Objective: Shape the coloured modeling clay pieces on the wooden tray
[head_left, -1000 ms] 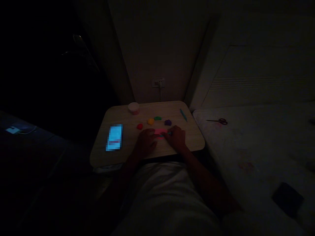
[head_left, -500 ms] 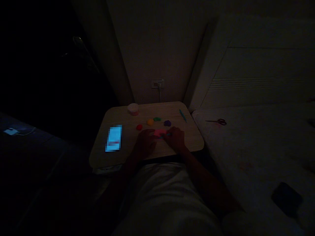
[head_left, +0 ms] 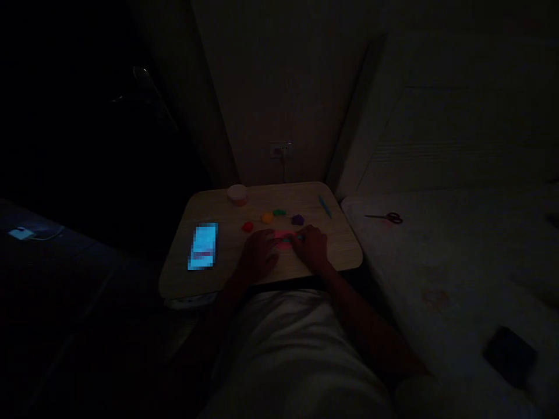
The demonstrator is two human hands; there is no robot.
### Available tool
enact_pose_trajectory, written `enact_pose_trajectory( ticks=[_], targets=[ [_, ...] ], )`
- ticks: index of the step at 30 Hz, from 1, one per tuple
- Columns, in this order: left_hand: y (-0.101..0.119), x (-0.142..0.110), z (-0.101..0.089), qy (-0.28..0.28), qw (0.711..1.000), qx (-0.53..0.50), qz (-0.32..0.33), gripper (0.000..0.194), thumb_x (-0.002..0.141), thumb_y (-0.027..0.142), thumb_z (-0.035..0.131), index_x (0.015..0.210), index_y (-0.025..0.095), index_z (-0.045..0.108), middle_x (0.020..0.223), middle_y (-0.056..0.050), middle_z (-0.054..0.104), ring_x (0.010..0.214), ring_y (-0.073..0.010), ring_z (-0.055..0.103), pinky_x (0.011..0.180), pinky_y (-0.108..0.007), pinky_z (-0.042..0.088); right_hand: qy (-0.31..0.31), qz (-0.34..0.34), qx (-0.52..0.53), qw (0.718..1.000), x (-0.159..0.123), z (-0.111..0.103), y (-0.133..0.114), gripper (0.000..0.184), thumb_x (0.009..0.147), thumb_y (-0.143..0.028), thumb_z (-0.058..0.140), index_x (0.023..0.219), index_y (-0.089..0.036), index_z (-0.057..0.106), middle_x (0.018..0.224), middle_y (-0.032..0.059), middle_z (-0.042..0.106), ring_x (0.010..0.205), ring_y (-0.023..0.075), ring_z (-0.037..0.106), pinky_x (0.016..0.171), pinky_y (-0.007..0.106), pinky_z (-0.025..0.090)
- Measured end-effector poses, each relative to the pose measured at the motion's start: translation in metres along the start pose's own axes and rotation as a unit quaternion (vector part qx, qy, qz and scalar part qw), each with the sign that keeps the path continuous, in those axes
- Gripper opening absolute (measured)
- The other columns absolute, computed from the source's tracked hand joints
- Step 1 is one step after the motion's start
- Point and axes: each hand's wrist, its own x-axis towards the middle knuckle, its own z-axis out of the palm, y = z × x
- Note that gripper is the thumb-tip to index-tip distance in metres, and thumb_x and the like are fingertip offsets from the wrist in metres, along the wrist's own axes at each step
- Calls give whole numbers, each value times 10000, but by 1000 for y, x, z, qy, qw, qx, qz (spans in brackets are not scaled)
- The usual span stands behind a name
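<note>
In the dim head view, a flat pink piece (head_left: 285, 244) lies on the small wooden table (head_left: 314, 265) between my hands. My left hand (head_left: 261, 253) rests at its left edge, fingers stretched forward. Across the pink piece runs a thin teal stick (head_left: 287, 238), gripped at its right by the closed fingers of my right hand (head_left: 312, 245). Just beyond them sit small soft-looking lumps: a red lump (head_left: 247, 227), an orange lump (head_left: 266, 217), a green lump (head_left: 279, 213) and a purple lump (head_left: 297, 220). Darkness hides the finer finger contact.
A lit, pixelated phone-like screen (head_left: 203, 247) lies at the table's left. At the back stand a round pinkish tub (head_left: 237, 195) and, to the right, another teal tool (head_left: 325, 206). Scissors (head_left: 391, 217) lie on the pale bed-like surface (head_left: 406, 262). A wall socket (head_left: 280, 151) holds a plug.
The teal stick now lies more level across the middle of the pink piece. Both hands stay in nearly the same places, and the lumps have not moved.
</note>
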Motion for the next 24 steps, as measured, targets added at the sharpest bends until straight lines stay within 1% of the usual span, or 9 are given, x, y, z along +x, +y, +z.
enact_pose_trajectory(
  ticks=[5,9,15,21,24],
  targets=[
    [0,1,3,-17,1000,9,-13,415,889,290,618,1300,266,674,1412,-107,547,1312,-310,482,1138,-517,380,-4,3,-27,1000,-1,0,-4,468,974,-584,544,962,-179,780,1076,149,704,1066,289,597,907,396,371],
    [-2,1,4,-16,1000,5,-20,405,890,311,637,1291,269,678,1425,-102,540,1320,-307,477,1153,-506,372,-1,7,-22,1000,0,0,-5,437,958,-571,581,950,-182,781,1074,147,705,1061,291,603,896,391,375],
    [-5,0,6,-8,1000,0,-16,513,888,341,654,1391,256,597,1506,-117,474,1376,-323,436,1173,-518,355,18,32,10,999,4,2,-5,445,934,-591,606,917,-182,780,1011,130,730,996,278,636,859,366,383],
    [-1,2,7,-15,999,6,-28,468,884,345,667,1345,272,635,1468,-110,508,1357,-318,455,1160,-513,372,6,21,-39,999,4,2,-9,404,954,-530,598,937,-173,785,1071,164,710,1042,300,609,882,405,376],
    [-1,2,6,-12,1000,3,-27,469,885,348,669,1346,271,633,1469,-108,510,1363,-314,452,1170,-507,362,11,21,-29,999,5,3,-9,367,941,-507,625,929,-175,781,1071,155,713,1039,300,615,875,400,381]
  ],
)
